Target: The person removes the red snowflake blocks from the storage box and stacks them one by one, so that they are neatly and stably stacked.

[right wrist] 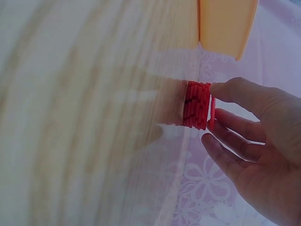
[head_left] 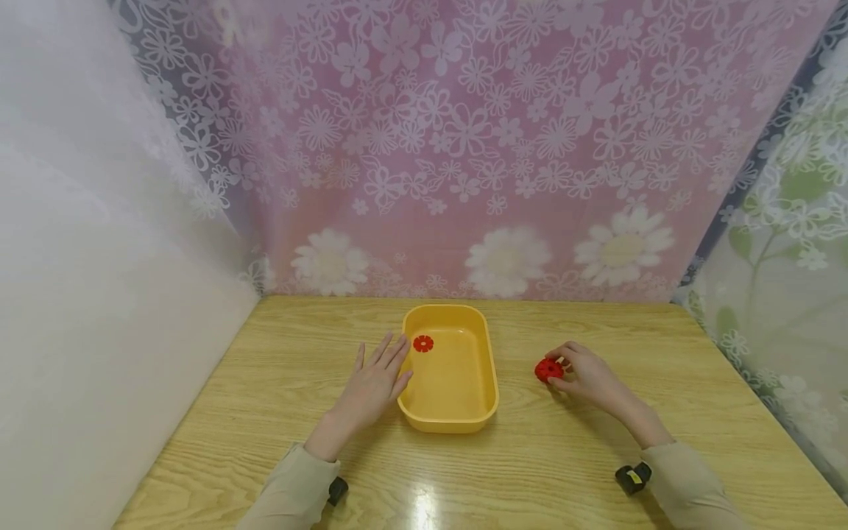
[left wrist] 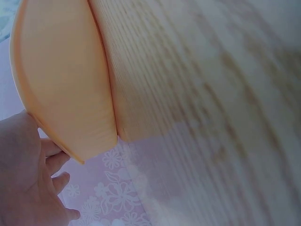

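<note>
A stack of red flower-shaped discs (right wrist: 196,106) stands on the table to the right of the yellow tub. My right hand (head_left: 589,379) pinches the top red disc (right wrist: 212,112) by its edges; a thin gap at one side parts it from the stack. One flat red flower-shaped disc (head_left: 423,344) lies inside the yellow tub (head_left: 447,425), near its far left corner. My left hand (head_left: 373,383) rests against the tub's left rim, its fingers stretched out. The left wrist view shows that hand touching the rim (left wrist: 59,143).
The wood-grain table (head_left: 318,331) ends at a pink floral curtain (head_left: 424,147) at the back. A pale wall (head_left: 112,280) borders it on the left, a floral cloth (head_left: 782,280) on the right. Black wrist devices (head_left: 633,478) sit under both sleeves.
</note>
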{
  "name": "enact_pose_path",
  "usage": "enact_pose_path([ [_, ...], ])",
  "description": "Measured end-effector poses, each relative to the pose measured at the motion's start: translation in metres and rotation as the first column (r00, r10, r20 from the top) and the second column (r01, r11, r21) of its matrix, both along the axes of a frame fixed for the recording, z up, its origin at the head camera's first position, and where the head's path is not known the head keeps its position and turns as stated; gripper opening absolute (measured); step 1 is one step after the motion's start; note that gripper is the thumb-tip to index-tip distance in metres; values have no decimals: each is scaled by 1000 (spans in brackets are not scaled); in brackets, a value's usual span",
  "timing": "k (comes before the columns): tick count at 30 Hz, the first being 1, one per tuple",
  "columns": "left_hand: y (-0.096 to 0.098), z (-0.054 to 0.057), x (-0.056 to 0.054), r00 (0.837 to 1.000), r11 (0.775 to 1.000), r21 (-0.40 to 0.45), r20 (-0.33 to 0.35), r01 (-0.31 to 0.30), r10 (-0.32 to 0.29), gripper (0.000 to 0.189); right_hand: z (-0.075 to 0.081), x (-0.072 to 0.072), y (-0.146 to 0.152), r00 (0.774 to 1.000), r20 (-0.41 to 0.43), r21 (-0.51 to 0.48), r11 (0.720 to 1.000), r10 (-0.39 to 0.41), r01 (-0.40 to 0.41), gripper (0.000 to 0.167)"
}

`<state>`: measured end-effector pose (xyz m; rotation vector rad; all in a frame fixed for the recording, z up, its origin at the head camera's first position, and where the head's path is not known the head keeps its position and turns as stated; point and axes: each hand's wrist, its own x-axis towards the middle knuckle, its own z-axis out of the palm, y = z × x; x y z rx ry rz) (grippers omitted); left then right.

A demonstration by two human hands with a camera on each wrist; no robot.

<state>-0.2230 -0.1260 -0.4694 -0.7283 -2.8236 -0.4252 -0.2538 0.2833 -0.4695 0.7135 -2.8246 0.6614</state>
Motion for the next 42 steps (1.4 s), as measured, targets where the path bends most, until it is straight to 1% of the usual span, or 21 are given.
enact_pose_path([
  [7,-1,-5,-1,1000,1000,15,-7,8,-8,58,1,0,-1,1000,3,4,1000,-2,2,32],
  [10,-1,-3,-1,1000,1000,19,-6,7,-7,57,1,0,-1,1000,6,7,1000,-3,3,32],
  [13,0,0,0,1000,1000,5,-7,2,-2,57,0,0,0,1000,3,12,1000,1,-1,32],
  [18,0,0,0,1000,1000,-19,-8,-7,7,57,-2,-1,1,1000,-2,20,1000,2,-2,31],
  [27,-1,0,0,1000,1000,-3,-1,-3,3,57,-3,-2,1,1000,18,11,1000,-1,1,30],
  [38,2,-3,6,1000,1000,-14,0,-16,16,58,-2,1,5,1000,23,1,1000,11,-11,32],
  [42,4,-4,8,1000,1000,-11,-12,-19,18,58,1,3,6,1000,2,-25,1000,10,-10,31],
])
